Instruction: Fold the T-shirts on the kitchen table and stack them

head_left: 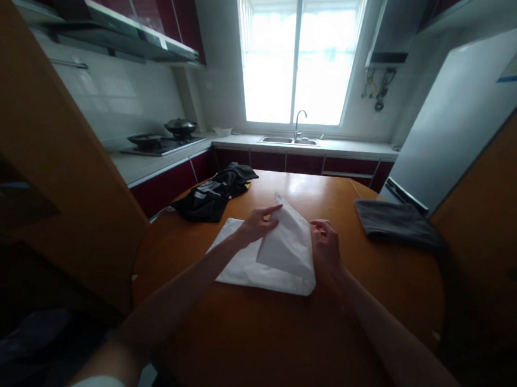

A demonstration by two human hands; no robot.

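Note:
A white cloth [252, 270] lies on the table, its right part folded up and over so that a flap stands raised above the lower layer. At the flap's left edge, my left hand [256, 224] pinches the fabric between thumb and fingers. My right hand [326, 240] is curled at the flap's right edge, with its fingertips closed at the upper right corner of the cloth. Part of the right fingers' contact is hard to make out in the dim light.
The round wooden table [273, 344] carries a crumpled black garment [209, 195] at the back left and a folded dark grey cloth [394, 222] at the right. Beyond stand a counter with a sink [285, 141], a stove [164, 144] with pans, and a fridge [453, 113].

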